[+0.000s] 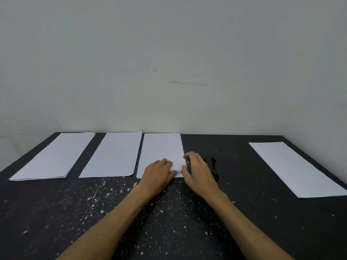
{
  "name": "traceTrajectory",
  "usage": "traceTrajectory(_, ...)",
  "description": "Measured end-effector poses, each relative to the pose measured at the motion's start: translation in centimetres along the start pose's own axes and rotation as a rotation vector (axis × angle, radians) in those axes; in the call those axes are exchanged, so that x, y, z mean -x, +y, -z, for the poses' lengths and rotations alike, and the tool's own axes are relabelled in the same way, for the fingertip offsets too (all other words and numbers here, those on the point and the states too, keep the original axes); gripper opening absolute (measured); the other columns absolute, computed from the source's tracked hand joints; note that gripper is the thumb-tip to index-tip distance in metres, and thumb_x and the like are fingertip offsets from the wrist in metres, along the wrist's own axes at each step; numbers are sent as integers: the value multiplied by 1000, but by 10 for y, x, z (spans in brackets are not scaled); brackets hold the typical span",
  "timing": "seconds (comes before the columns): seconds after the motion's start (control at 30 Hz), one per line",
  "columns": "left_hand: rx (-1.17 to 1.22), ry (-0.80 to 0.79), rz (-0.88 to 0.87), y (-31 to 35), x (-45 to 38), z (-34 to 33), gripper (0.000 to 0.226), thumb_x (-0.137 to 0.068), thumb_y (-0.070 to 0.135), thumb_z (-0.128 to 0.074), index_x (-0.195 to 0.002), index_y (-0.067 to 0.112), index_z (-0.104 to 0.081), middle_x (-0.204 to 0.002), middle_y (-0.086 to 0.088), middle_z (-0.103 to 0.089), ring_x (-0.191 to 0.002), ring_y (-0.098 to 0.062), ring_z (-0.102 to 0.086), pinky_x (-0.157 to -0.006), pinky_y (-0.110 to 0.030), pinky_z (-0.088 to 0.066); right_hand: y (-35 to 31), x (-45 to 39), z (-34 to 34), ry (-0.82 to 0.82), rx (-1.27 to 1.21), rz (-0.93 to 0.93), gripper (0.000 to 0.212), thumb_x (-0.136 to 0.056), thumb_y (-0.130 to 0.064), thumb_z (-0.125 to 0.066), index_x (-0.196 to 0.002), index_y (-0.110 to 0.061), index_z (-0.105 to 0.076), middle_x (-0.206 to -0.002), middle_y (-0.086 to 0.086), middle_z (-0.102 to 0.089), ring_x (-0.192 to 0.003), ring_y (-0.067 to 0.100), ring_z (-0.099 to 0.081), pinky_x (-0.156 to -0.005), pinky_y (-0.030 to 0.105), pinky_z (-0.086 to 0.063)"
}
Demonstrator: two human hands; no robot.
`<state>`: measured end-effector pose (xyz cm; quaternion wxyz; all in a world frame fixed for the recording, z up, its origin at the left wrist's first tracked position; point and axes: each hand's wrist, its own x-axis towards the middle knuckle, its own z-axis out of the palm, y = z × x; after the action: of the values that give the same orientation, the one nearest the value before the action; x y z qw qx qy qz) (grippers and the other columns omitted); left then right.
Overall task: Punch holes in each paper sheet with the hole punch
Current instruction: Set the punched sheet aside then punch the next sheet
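Note:
Four white paper sheets lie on the black table (169, 212): a left sheet (50, 156), a second sheet (112, 154), a third sheet (161, 147) and a far-right sheet (296, 167) with small dark dots along its left edge. My left hand (159, 175) rests on the near end of the third sheet, fingers laid over it. My right hand (197, 171) is at that sheet's near right corner, its curved fingertips and thumb touching the edge. The black hole punch (213, 163) stands just right of the third sheet, partly hidden behind my right hand.
The dark tabletop is flecked with white specks. A pale wall (169, 72) rises directly behind the sheets' far ends. The table's right edge runs close past the far-right sheet.

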<state>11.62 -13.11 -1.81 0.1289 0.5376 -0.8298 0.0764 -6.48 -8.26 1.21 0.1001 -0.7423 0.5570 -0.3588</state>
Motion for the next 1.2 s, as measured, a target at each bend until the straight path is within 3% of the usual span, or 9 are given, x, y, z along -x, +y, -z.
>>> traceTrajectory(0.13, 128, 132, 8, -4, 13, -15, 70, -94, 64, -29, -135, 15, -59, -120, 2, -66, -104, -20, -62, -87, -33, -51, -3, -12, -11, -71, -22, -167, 29, -104, -25, -54, -129, -12, -48, -128, 5, -51, -109, 19, -54, -86, 27, -43)
traceTrajectory(0.27, 190, 119, 25, -4, 18, -15, 76, -93, 67, -37, -147, 16, -51, -133, 4, -62, -117, -16, -57, -99, -30, -47, -6, -27, -19, -67, -72, -350, 27, -101, -23, -56, -121, -8, -47, -125, 12, -51, -108, 24, -50, -88, 32, -44)
traceTrajectory(0.47, 209, 91, 39, 0, 19, -8, 76, -91, 66, -25, -142, 19, -55, -136, 7, -60, -118, -13, -54, -101, -29, -44, -13, -51, -23, -85, -150, -521, 34, -98, -26, -56, -123, -4, -46, -126, 15, -52, -108, 30, -59, -81, 37, -50)
traceTrajectory(0.6, 288, 102, 69, 0, 18, -8, 70, -94, 60, -20, -137, 21, -59, -134, 10, -61, -114, -9, -53, -99, -26, -42, -19, -62, -27, -100, -132, -566, 43, -98, -27, -55, -131, -2, -43, -134, 17, -48, -116, 34, -57, -91, 43, -54)
traceTrajectory(0.8, 345, 122, 71, 0, 19, -6, 66, -96, 53, -19, -135, 21, -61, -129, 9, -63, -111, -12, -55, -97, -27, -43, -22, -76, -23, -91, -295, -749, 57, -94, -28, -55, -142, -1, -38, -144, 18, -46, -124, 39, -55, -100, 49, -54)
traceTrajectory(0.93, 362, 119, 72, -1, 18, -6, 53, -102, 42, -26, -136, 21, -61, -128, 8, -64, -110, -11, -55, -99, -29, -44, -21, -77, -30, -52, -394, -787, 61, -97, -23, -56, -146, -1, -29, -140, 17, -50, -111, 31, -61, -89, 44, -59)
traceTrajectory(1.03, 368, 133, 69, -4, 18, -8, 42, -107, 32, -33, -137, 21, -60, -129, 8, -63, -110, -11, -54, -97, -25, -40, -20, -80, -33, -1, -475, -808, 68, -100, -19, -56, -152, 1, -18, -138, 15, -51, -100, 24, -54, -77, 37, -51)
traceTrajectory(1.1, 374, 139, 65, -5, 18, -8, 40, -108, 30, -34, -137, 20, -60, -129, 8, -63, -110, -11, -54, -97, -24, -39, -16, -83, -33, -11, -505, -837, 62, -100, -19, -57, -149, 3, -28, -133, 15, -54, -98, 23, -53, -72, 34, -48)
traceTrajectory(1.2, 395, 141, 69, -6, 17, -8, 40, -108, 28, -34, -136, 20, -61, -129, 7, -63, -110, -11, -54, -96, -24, -40, -9, -89, -31, -100, -578, -841, 30, -98, -22, -59, -118, -2, -55, -112, 10, -66, -91, 23, -62, -68, 33, -50)
